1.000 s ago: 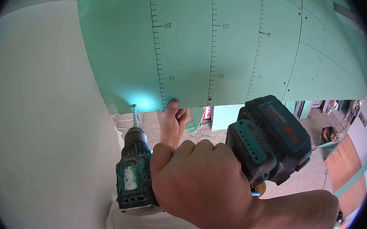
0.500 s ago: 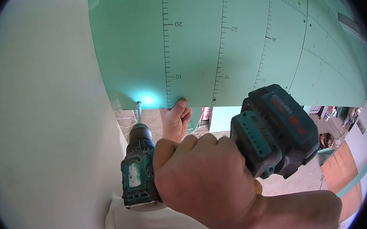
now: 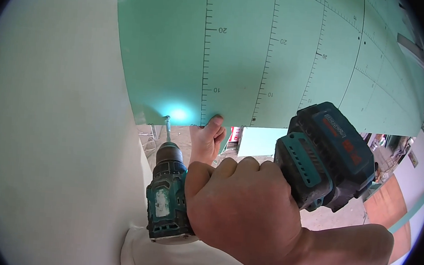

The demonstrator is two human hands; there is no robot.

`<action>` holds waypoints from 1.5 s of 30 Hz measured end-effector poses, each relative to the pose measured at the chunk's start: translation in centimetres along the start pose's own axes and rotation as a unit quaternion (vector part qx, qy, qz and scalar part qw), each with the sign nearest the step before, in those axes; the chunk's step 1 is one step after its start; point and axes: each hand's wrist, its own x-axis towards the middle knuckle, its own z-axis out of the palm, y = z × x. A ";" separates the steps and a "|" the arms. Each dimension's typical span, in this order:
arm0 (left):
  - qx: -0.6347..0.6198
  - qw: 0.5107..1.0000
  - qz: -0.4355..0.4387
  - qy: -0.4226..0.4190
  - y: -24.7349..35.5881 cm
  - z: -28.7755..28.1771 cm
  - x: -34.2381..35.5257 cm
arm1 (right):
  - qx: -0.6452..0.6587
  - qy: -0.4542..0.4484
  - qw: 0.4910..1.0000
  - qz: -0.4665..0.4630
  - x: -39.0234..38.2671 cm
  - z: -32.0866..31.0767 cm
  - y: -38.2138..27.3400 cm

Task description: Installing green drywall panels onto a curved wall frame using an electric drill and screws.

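Note:
My right hand [image 3: 245, 211] is wrapped round the grip of a teal and black cordless drill driver [image 3: 165, 204], its battery pack [image 3: 328, 153] sticking out to the right. From the chuck a slim bit [image 3: 168, 128] reaches up to the lower left edge of a green plasterboard sheet [image 3: 163, 52]. The bit's tip meets the board, where the tool's lamp casts a bright spot; a screw there is too small to make out for certain. Beside that spot, my left hand [image 3: 207, 141] grips the board's edge, thumb on its face and fingers curled below.
A pale wall [image 3: 52, 118] rises close on the left and meets the board's side. Below the board shows a dusty floor [image 3: 330, 221] with a brown panel [image 3: 392, 204] at the right. Another pale green sheet [image 3: 261, 141] stands beyond the board's edge.
The board, drill and left hand sit slightly farther right in the picture, as the view has shifted. The bit still touches the board near its edge, and both grips are unchanged.

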 end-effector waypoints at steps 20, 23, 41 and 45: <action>0.033 0.999 0.010 -0.023 0.4 -0.3 0.0 | -0.027 0.004 0.999 -0.022 0.3 0.0 -0.2; 0.048 0.999 -0.001 -0.011 0.4 -0.1 -0.2 | -0.007 0.002 1.000 -0.006 -0.4 -0.1 0.0; -0.276 0.867 -0.414 0.008 -15.0 1.7 -10.0 | 0.408 0.105 0.715 0.558 -34.9 14.2 -1.9; -0.287 0.838 -0.462 -0.044 -15.3 4.2 -11.4 | 0.286 0.092 0.769 0.564 -38.5 15.6 -3.4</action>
